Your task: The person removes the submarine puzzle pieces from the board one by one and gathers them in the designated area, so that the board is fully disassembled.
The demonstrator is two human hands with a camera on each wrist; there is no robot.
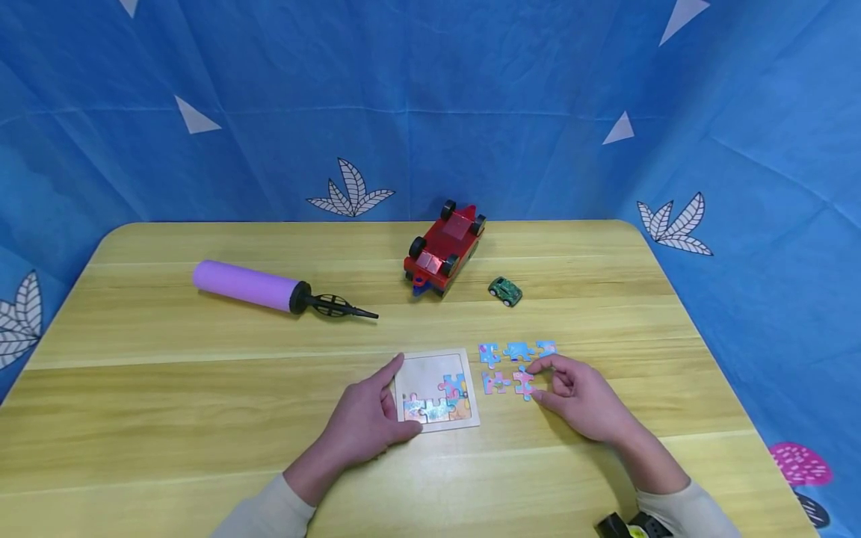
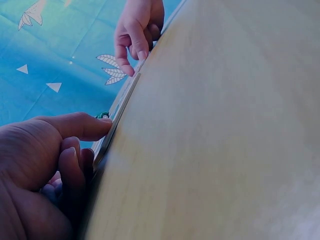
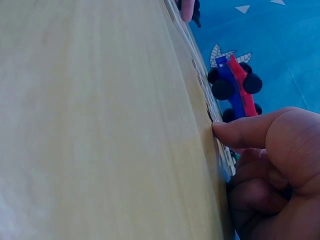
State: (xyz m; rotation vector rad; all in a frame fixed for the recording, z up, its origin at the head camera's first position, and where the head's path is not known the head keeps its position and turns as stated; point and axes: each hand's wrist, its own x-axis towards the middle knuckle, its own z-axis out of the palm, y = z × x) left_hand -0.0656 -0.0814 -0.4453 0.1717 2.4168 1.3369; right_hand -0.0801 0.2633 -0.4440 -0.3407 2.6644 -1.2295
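Note:
A square, pale-framed puzzle tray [image 1: 437, 430] lies on the table with several joined pieces along its bottom and right side. My left hand [image 1: 366, 418] holds its left side, index finger at the upper left corner and thumb on the lower edge. In the left wrist view, the left thumb [image 2: 82, 126] lies against the tray's rim. To the right of the tray, my right hand [image 1: 581, 396] pinches a pink and blue puzzle piece [image 1: 523, 381] between thumb and index finger, at table level. Several loose puzzle pieces [image 1: 496, 382] lie beside it in two rows.
Behind the tray rests a red toy car [image 1: 447, 243], wheels up. A small green toy car [image 1: 505, 291] stands right of it. At the left lies a purple hand pump [image 1: 249, 285] with a black nozzle. Blue cloth [image 1: 403, 112] hangs behind the wooden table [image 1: 168, 411].

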